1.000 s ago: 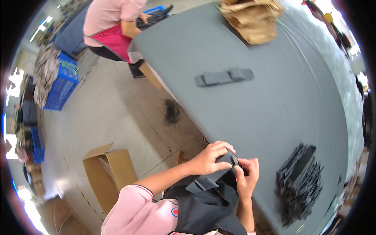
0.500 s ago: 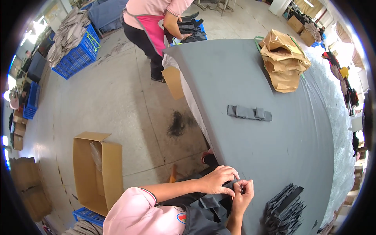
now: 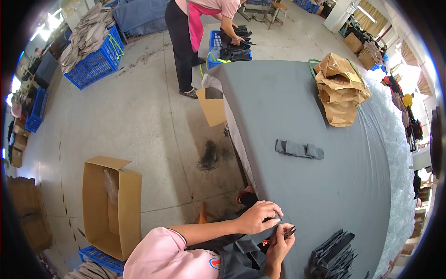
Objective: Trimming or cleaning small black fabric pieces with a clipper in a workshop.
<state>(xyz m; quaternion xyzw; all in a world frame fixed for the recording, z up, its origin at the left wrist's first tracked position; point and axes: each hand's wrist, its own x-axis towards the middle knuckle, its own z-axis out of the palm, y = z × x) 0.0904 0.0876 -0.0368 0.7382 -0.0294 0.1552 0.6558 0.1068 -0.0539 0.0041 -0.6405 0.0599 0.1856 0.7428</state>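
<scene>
At the table's near left edge my two hands work close together. My left hand (image 3: 259, 217) is closed, with its fingertips pinching a dark fabric piece (image 3: 280, 220) that is mostly hidden. Just below it, my right hand (image 3: 280, 244) grips thread snips (image 3: 290, 231), their dark pointed tips sticking out past the fingers and a bit of orange showing on the other side. To the right of that hand lies a stack of dark grey fabric strips (image 3: 331, 255). Farther up the table is a folded grey fabric strip (image 3: 299, 149).
The grey-covered table (image 3: 297, 107) carries a crumpled brown paper bag (image 3: 341, 90) at its far right. An open cardboard box (image 3: 130, 209) stands at left on a blue crate (image 3: 95, 254). Beyond the table, another person (image 3: 183, 42) bends over a blue crate of black pieces (image 3: 234, 49).
My hands have moved slightly apart, and the snips' tips now show in my right hand. The view has shifted a little. The other person has bent further over the crate.
</scene>
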